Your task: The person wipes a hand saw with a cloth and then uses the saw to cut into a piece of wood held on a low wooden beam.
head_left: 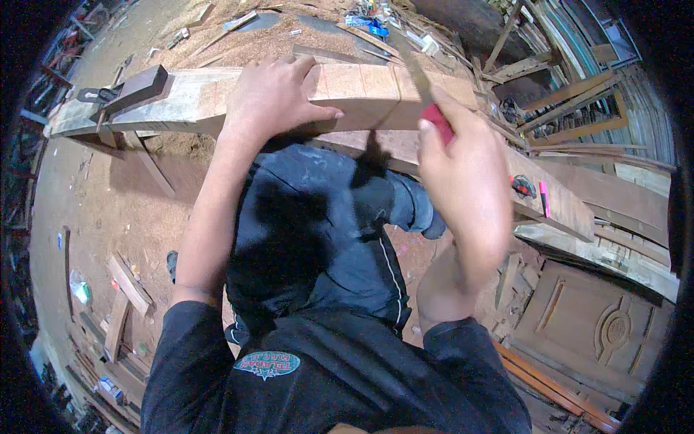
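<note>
A thick wooden beam (361, 82), with several pencil lines across its top, lies across the bench in front of me. My left hand (271, 98) grips it from above, the fingers over its top and the thumb along its near side. To the right, my right hand (466, 145) is closed round the red handle (439, 123) of a handsaw. The saw's blade (413, 66) points away from me and lies over the beam, beside one of the lines. I cannot tell how deep its teeth sit in the wood.
A dark hand plane (137, 90) rests at the bench's left end. On timber to the right lie a tape measure (523, 186) and a pink marker (543, 199). A carved door panel (596, 329) lies lower right. Sawdust and wood scraps (130, 283) cover the floor.
</note>
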Demonstrator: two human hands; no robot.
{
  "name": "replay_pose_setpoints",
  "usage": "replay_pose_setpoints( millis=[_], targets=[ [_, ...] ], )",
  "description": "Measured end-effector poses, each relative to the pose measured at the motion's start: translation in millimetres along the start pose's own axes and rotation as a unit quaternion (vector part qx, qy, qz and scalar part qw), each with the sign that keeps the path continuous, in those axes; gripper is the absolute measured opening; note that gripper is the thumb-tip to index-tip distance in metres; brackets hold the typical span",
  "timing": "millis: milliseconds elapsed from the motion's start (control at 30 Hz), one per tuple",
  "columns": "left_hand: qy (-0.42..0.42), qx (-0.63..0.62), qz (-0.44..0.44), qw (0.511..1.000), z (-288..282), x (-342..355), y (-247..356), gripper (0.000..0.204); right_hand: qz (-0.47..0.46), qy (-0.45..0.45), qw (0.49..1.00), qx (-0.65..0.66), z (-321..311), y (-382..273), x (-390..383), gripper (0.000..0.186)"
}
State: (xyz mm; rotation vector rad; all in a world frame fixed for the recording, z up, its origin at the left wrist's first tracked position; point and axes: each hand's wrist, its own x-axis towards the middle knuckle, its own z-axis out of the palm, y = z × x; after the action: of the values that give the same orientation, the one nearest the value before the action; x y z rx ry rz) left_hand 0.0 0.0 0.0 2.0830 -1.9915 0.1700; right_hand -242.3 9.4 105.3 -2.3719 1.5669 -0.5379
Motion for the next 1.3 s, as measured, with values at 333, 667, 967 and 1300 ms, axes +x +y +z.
replay_pose_setpoints(
  millis=[333,667,967,1300],
  targets=[
    [-0.092,-0.021,-0.045,0.995,-17,9,2,0.079,-0.034,0.031,0.994,0.096,46,31,-8,0.045],
    [0.023,-0.011,0.012,1.000,-5,-2,-6,0.085,0.049,0.044,0.872,0.486,66,63,-56,0.060],
    [0.011,-0.014,0.012,1.000,-10,2,2,0.084,0.096,-0.002,0.665,0.741,88,60,-102,0.044],
    [0.040,-0.012,0.022,0.999,7,1,-7,0.094,0.168,-0.118,0.643,0.737,106,62,-109,0.035]
  ],
)
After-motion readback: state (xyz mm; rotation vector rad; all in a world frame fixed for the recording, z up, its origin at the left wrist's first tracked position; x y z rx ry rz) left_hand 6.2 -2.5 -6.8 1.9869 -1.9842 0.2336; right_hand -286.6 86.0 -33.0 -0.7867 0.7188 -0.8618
